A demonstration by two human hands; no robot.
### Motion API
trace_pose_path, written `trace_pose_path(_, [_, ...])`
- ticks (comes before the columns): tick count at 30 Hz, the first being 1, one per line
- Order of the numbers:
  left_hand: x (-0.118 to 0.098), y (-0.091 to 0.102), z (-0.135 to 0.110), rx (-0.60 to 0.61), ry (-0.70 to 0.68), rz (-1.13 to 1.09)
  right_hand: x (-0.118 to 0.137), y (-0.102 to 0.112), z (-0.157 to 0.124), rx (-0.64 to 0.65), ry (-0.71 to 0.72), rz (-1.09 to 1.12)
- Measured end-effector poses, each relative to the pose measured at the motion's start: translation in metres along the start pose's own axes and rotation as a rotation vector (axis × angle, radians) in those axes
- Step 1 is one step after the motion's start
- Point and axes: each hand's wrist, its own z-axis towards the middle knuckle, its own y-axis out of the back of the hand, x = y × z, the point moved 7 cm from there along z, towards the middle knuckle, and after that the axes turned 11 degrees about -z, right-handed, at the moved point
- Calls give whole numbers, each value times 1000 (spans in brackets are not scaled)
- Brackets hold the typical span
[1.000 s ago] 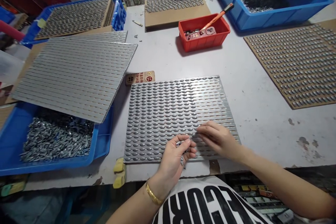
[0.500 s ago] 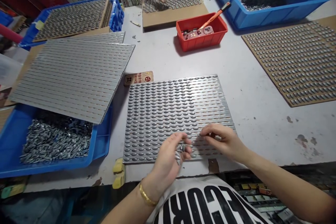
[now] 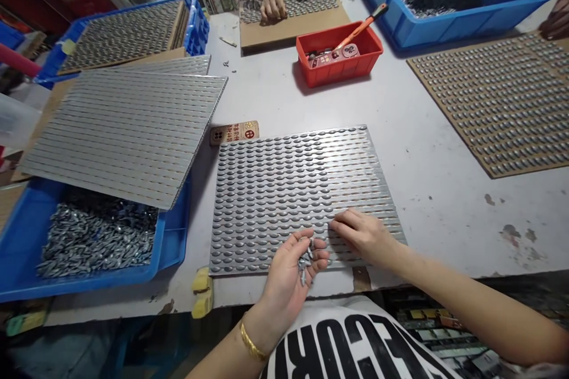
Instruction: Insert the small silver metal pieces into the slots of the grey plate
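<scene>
A grey grooved board [image 3: 362, 166] lies in front of me; rows of small spindle-shaped metal pieces [image 3: 267, 189] cover its left and middle, and bare grooves show on its right. My left hand [image 3: 291, 269], palm up with curled fingers, cups several loose metal pieces [image 3: 305, 260] above the board's lower edge. Just to the right, my right hand [image 3: 364, 237] has its fingertips together, touching the board where the rows of pieces end. Whatever is between those fingertips is hidden.
Left, a blue bin [image 3: 171, 243] holds loose metal pieces beneath a grooved board [image 3: 124, 124]. Ahead are a red box [image 3: 338, 74] and a wooden tag [image 3: 235, 131]. A co-worker's hands [image 3: 273, 6] are over another board. A filled brown board [image 3: 502, 106] and blue bin [image 3: 471, 26] stand right.
My right hand has moved slightly left and its fingertips have come down onto the board. My left hand has turned a little, showing its pieces more. Another person's hand has appeared far right.
</scene>
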Motion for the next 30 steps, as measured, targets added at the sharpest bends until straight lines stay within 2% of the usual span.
trace_pose_path(3, [5, -4, 1, 41, 10, 31, -1, 3, 0, 9, -27, 84])
trace_pose_path(7, [8, -7, 1, 86, 6, 60, -2, 19, 4, -37, -172, 406])
trace_pose_path(10, [10, -9, 2, 109, -15, 72, 7, 31, 12, -30, -182, 556])
trace_pose_path(15, [13, -11, 3, 116, -53, 98, 25, 33, 21, 50, -73, 374])
trace_pose_path(23, [15, -9, 1, 51, -34, 29, 33, 31, 8, -14, -39, 94])
trace_pose_path(30, [29, -7, 1, 43, 54, -15, 35, 27, -4, 52, -51, 85])
